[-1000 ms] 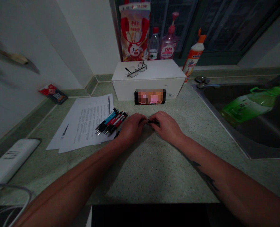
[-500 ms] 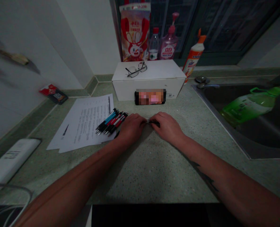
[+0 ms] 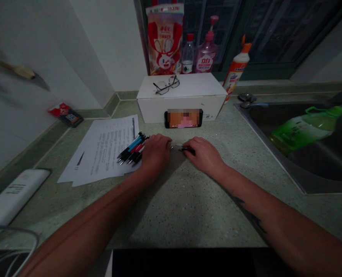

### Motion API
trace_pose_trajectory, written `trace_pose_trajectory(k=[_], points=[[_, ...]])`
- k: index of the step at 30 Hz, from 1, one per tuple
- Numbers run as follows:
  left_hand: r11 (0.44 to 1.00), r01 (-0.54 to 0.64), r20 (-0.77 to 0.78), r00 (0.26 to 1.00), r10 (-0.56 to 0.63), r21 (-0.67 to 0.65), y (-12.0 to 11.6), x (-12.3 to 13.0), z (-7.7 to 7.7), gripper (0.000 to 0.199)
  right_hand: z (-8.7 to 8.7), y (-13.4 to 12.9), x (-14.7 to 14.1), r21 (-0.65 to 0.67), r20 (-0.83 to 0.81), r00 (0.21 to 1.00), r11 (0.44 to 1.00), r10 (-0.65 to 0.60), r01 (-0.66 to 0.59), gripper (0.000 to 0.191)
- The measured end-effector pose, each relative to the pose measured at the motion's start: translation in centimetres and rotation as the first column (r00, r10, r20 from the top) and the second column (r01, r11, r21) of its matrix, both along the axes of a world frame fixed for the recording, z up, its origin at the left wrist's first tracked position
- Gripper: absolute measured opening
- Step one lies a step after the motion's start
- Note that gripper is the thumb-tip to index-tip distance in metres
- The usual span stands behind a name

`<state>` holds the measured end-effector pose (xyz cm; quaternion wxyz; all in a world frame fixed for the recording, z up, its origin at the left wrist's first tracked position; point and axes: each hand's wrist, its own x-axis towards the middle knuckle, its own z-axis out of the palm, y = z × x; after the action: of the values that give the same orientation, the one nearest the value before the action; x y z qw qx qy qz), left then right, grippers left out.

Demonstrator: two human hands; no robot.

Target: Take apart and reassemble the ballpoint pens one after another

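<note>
black pen part (image 3: 188, 151) is being pinched by right hand (image 3: 205, 156), in front of white cardboard box (image 3: 188, 85) | left hand (image 3: 156, 154) is being held released, nearer box-front pen bundle (image 3: 132, 151)

The bare left hand (image 3: 156, 154) and the bare right hand (image 3: 205, 156) lie palm down, fingers curved toward each other, with small gap between them. The right forearm (image 3: 263, 219) carries a dark tattoo (image 3: 250, 217).
</note>
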<state>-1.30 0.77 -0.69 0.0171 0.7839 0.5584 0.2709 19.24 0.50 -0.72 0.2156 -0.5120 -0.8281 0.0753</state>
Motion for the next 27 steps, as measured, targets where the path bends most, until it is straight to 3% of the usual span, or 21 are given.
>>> trace_pose_trajectory(k=[5,13,27], points=[[0.995,-0.102,-0.054,0.993,0.101,-0.016,0.3,-0.7,-0.3,0.03,0.0,0.0,0.0,0.0,-0.009,1.0,1.0,0.009,-0.009,0.011],[0.993,-0.112,-0.147,0.984,0.104,-0.048,0.6,-1.1,-0.4,0.04,-0.2,0.1,0.1,0.008,-0.015,1.0,1.0,0.002,-0.001,0.012],[0.999,0.003,0.067,0.998,-0.006,0.038,-0.1,-0.4,0.1,0.05,0.5,-0.2,-0.1,0.05,-0.068,0.997,0.999,0.024,-0.021,0.016]])
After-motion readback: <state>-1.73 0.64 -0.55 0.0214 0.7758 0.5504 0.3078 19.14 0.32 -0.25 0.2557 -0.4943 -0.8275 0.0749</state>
